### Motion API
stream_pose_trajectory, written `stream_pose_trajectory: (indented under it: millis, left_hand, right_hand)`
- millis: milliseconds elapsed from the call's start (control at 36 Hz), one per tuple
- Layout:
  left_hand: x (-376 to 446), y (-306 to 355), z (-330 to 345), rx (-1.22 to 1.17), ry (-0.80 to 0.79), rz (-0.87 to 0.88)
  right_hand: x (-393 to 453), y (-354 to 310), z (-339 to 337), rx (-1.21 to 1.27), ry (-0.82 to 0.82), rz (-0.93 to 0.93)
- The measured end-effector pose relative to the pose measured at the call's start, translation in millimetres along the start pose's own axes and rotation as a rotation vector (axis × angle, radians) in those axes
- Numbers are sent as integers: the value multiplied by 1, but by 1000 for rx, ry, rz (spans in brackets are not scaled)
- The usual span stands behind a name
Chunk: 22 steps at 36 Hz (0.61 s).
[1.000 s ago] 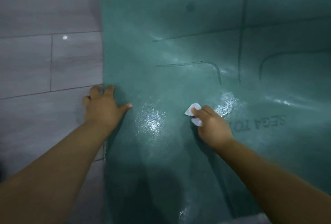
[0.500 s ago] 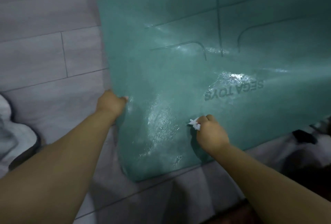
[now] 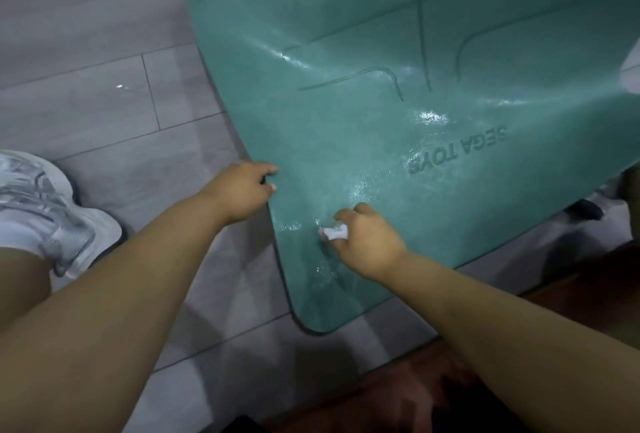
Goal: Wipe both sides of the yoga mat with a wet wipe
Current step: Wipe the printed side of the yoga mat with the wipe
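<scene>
The right hand (image 3: 369,242) was nearest, its fingers curled around a small white wet wipe (image 3: 334,233) and pressing it on the green yoga mat (image 3: 346,127) close to the mat's near corner. A little farther and to the left, the left hand (image 3: 244,190) gripped the left edge of the mat, with the thumb on top and the fingers curled at the edge. The mat lay on the grey floor (image 3: 104,103) and its surface shone wet around the wipe and near the printed letters (image 3: 457,152). A white shoe (image 3: 45,204) stood on the floor, left of the arms.
</scene>
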<state>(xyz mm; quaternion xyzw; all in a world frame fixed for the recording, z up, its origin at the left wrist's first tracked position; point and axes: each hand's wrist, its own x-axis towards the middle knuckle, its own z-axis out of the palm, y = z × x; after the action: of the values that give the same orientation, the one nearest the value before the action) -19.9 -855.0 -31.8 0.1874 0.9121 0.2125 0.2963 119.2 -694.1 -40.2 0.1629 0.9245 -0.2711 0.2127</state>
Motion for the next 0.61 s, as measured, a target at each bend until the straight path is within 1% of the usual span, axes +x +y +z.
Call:
stream_pose_trajectory:
  millis: [83,194,306,417,500,556,611]
  left_hand:
    - [-6,0,1,-43,-83,29]
    - [-7,-10,-1,-78,-124,54]
    - [-7,-13,0,33,-121,106]
    - [-4,-9,-6,221,-22,180]
    - [3,-9,-17,317,12,220]
    - [9,-5,-25,363,68,262]
    - [12,5,-35,448,175,274]
  right_hand:
    - [-13,-20,11,-57,-69,13]
    - [-25,-42,34,-177,-99,-20]
    - [-29,-53,36,-248,-84,7]
    - [-27,-49,8,-348,-19,-21]
    - [-27,-44,-28,-404,45,-32]
    - [-27,-44,-57,-460,124,-59]
    - [-29,-47,-89,-538,221,-93]
